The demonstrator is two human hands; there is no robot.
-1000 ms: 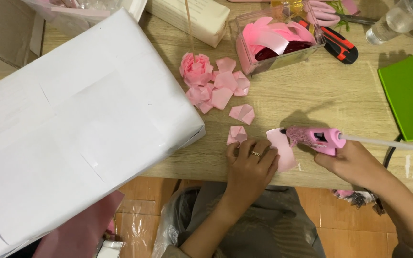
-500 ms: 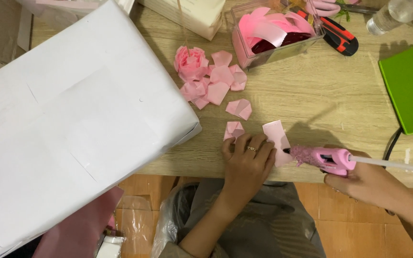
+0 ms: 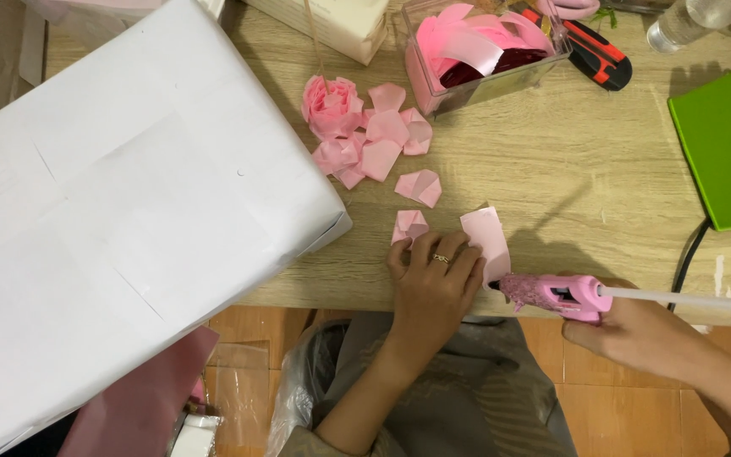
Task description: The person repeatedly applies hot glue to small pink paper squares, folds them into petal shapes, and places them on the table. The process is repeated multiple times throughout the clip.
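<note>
A large white cardboard box (image 3: 120,228), matte and creased along its flaps, fills the left of a pale wood-grain table (image 3: 568,169). Beside it lies a finished pink paper rose (image 3: 329,103) amid a scatter of loose pink petals (image 3: 382,140), soft-edged and cupped. Behind them stands a cream rectangular carton (image 3: 336,21), then a clear plastic box (image 3: 484,51) holding curled pink ribbon. At the table's near edge, the left hand (image 3: 433,283), a ring on one finger, lies flat with fingers spread, pressing down a pink paper petal (image 3: 487,241). The right hand (image 3: 645,334) is closed around a glittery pink glue gun (image 3: 556,294), nozzle touching the petal's lower edge, a translucent glue stick (image 3: 687,298) trailing behind. A red-and-black utility knife (image 3: 598,55) and a bright green plastic object (image 3: 725,144) lie to the right.
</note>
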